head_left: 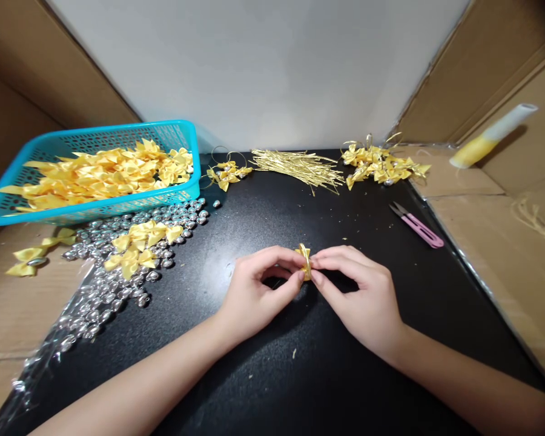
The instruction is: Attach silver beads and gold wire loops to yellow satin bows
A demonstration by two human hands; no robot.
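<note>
Between my two hands, above the middle of the black tabletop (254, 369), is a small yellow ribbon bow (305, 272) with a loop of gold cord (304, 251) around it. My left hand (266, 281) pinches the bow from the left between thumb and fingers. From the right, my right hand (356, 287) has its thumb and fingertips closed against the gold cord at the bow's edge. The fingertips partly hide the bow, and whether a bead sits on it cannot be seen.
A blue basket (95, 206) of yellow bows stands at back left, with silver beads (104, 290) and loose bows (136, 242) before it. Gold cords (300, 168) lie at the back, between finished bows (386, 165) and a smaller group (227, 174). Pink thread snips (418, 227) lie right.
</note>
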